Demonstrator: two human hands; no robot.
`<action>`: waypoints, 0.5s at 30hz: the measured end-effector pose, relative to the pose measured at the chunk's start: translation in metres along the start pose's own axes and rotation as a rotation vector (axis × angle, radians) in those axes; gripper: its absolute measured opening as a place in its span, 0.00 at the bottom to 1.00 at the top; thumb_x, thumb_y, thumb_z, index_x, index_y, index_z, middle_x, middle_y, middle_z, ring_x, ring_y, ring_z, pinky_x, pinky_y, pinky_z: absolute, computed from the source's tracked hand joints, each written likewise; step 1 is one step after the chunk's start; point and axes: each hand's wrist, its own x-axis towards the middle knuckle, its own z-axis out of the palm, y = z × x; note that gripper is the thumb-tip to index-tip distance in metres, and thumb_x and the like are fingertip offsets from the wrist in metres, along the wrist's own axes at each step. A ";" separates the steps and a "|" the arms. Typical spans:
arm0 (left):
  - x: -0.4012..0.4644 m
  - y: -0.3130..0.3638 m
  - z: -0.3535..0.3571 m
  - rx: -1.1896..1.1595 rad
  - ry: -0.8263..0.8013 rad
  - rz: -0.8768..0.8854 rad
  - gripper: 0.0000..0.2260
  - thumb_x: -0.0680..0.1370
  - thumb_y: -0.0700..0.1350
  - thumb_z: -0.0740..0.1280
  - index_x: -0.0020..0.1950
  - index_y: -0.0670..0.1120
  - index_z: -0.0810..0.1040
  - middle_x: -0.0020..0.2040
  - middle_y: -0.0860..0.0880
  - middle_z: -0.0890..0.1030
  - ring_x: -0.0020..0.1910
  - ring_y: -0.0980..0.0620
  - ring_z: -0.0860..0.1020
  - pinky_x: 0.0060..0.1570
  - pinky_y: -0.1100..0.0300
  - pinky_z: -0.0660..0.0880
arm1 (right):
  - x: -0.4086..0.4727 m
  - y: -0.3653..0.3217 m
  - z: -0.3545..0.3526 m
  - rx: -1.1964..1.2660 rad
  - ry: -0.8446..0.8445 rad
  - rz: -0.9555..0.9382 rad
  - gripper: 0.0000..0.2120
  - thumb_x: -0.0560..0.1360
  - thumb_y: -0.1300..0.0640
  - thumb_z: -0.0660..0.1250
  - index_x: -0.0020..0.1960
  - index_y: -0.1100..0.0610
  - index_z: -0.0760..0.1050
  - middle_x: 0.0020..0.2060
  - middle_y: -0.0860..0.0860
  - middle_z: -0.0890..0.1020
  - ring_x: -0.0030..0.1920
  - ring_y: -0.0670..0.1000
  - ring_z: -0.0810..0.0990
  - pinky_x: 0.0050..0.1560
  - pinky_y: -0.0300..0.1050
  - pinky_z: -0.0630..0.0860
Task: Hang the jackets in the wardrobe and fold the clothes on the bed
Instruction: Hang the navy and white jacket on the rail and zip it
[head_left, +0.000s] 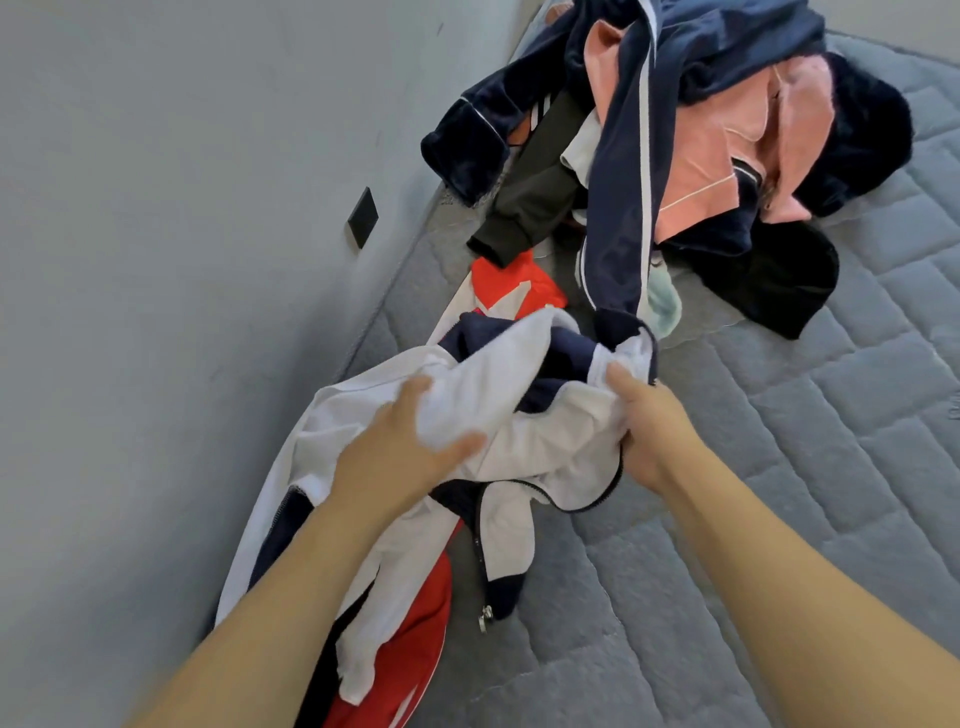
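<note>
Both hands on the jacket (524, 441), the white one with navy and red panels. It sits bunched at the near end of the bed (779, 519), hard against the wall (156, 260). My left hand (400, 452) has a fistful of white fabric, thumb and fingers wrapped round a fold. My right hand (644, 431) is clamped on the bunched edge near the zipper (480, 561).

Risks as I read them:
- Jacket is crumpled and looks partly inside out. If I lift now I can't tell collar from hem, so it may go on a hanger twisted.
- Zipper is open and the metal pull dangles low. It could snag on the mattress quilting or on other fabric as I raise it.
- A navy sleeve with a white stripe (618, 218) trails down from the pile (727, 130) and ends touching my bundle by my right hand. Can't tell if it's part of this jacket or a separate garment. Pulling hard could drag the whole pile along.
- Lower part of the jacket hangs toward the gap between bed and wall, so a loose grip could drop it down there.

Rest of the pile is unfolded; no wardrobe or hanger in view.
</note>
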 end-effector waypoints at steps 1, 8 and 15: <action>-0.003 0.003 0.005 0.137 -0.082 0.067 0.22 0.69 0.67 0.65 0.59 0.62 0.66 0.45 0.60 0.75 0.44 0.51 0.76 0.44 0.52 0.75 | -0.008 -0.008 -0.005 0.024 -0.035 -0.038 0.18 0.81 0.53 0.63 0.68 0.58 0.72 0.57 0.60 0.82 0.57 0.59 0.82 0.58 0.56 0.78; -0.036 0.070 -0.040 -0.689 0.042 -0.113 0.07 0.81 0.51 0.62 0.48 0.51 0.77 0.41 0.55 0.79 0.37 0.60 0.77 0.36 0.65 0.73 | -0.093 -0.075 -0.027 0.045 -0.058 -0.099 0.21 0.77 0.61 0.62 0.70 0.60 0.70 0.60 0.60 0.80 0.61 0.59 0.79 0.65 0.58 0.73; -0.086 0.121 -0.108 -0.589 0.002 -0.115 0.08 0.80 0.47 0.60 0.51 0.46 0.77 0.48 0.48 0.79 0.49 0.47 0.77 0.46 0.53 0.73 | -0.196 -0.151 -0.043 0.129 0.006 -0.181 0.16 0.79 0.50 0.64 0.61 0.58 0.78 0.51 0.57 0.85 0.51 0.54 0.84 0.48 0.49 0.81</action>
